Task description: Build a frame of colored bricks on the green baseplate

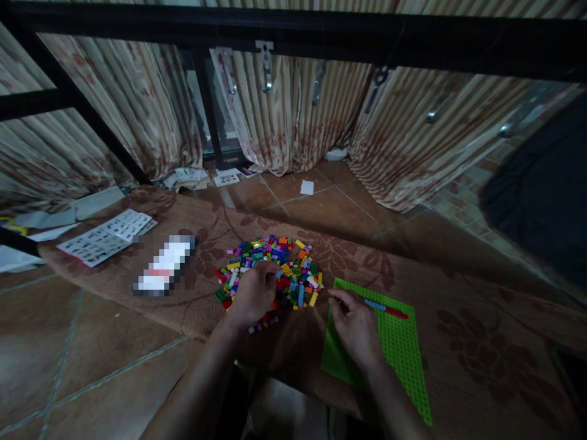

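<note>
A heap of small mixed-colour building bricks (pixel 300 296) lies on the patterned brown cloth. My left hand (pixel 255 294) reaches into this heap with its fingers curled down; what they grip, if anything, is hidden. To its right, a bright green studded baseplate (pixel 401 348) lies flat at a slant. A narrow row of red and light blue bricks (pixel 389 310) sits along the baseplate's far side. My right hand (pixel 355 324) is over the baseplate's left part, thumb and fingers pinched together near the heap. Anything between those fingertips is too small to make out.
Left of the heap lies a blurred-out flat object (pixel 165 266), with a printed picture sheet (pixel 107 237) beyond it. Striped curtains (pixel 293 116) hang behind a dark frame. Papers (pixel 188 177) lie on the tiled floor. A dark rounded shape (pixel 541 177) stands at right.
</note>
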`<state>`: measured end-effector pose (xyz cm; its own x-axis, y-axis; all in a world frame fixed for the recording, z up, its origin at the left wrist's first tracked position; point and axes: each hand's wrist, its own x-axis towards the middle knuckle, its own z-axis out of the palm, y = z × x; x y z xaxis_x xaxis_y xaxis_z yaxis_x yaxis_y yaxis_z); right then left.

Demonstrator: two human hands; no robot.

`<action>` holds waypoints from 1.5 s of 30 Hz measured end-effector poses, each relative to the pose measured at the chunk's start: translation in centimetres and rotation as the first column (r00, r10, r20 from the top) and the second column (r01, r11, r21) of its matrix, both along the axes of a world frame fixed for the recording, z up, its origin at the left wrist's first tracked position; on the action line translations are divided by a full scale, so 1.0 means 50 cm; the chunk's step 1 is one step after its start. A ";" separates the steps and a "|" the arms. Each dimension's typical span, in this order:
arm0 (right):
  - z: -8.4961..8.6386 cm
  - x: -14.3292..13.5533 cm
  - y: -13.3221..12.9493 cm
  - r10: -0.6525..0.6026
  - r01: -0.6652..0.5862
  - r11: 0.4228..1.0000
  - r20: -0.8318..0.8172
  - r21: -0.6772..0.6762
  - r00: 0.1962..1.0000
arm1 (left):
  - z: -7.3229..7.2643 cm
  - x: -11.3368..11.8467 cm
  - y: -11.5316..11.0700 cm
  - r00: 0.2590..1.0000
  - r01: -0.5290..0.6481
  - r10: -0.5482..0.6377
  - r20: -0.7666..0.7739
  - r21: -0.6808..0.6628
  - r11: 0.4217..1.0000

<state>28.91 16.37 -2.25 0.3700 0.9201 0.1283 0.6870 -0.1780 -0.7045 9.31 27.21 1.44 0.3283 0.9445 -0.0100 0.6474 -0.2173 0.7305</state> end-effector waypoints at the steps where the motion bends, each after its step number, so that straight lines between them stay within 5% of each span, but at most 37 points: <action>1: 0.000 -0.005 0.005 0.011 -0.011 1.000 0.006 -0.001 1.000 | 0.000 -0.004 0.002 1.000 -0.016 0.016 0.000 0.003 1.000; 9: -0.010 -0.070 0.044 0.081 -0.065 0.994 0.213 -0.083 0.974 | 0.002 -0.026 0.020 0.981 -0.185 0.184 0.055 0.018 0.983; 14: -0.014 -0.116 0.065 0.020 0.036 0.991 0.397 -0.133 0.918 | 0.006 -0.017 0.016 0.986 -0.146 0.145 0.086 0.006 0.989; 25: -0.014 -0.113 0.069 0.021 0.000 0.987 0.132 -0.162 0.991 | 0.010 0.020 -0.011 0.993 -0.068 0.074 0.091 -0.066 0.995; 31: -0.004 -0.092 0.063 -0.032 0.024 0.998 -0.121 -0.059 0.992 | 0.001 0.052 -0.035 0.999 0.009 -0.005 0.053 -0.067 0.998; 35: 0.008 -0.052 0.047 -0.059 0.096 0.994 -0.452 0.060 0.890 | -0.002 0.071 -0.048 0.996 0.050 -0.041 0.084 -0.097 0.994; 39: 0.023 -0.023 0.029 -0.051 0.128 0.991 -0.742 0.048 0.668 | -0.012 0.094 -0.063 0.959 0.178 -0.138 0.249 -0.147 0.973; 45: 0.033 -0.007 0.011 -0.069 0.154 0.988 -0.865 0.009 0.498 | -0.015 0.127 -0.087 0.848 0.392 -0.270 0.457 -0.195 0.899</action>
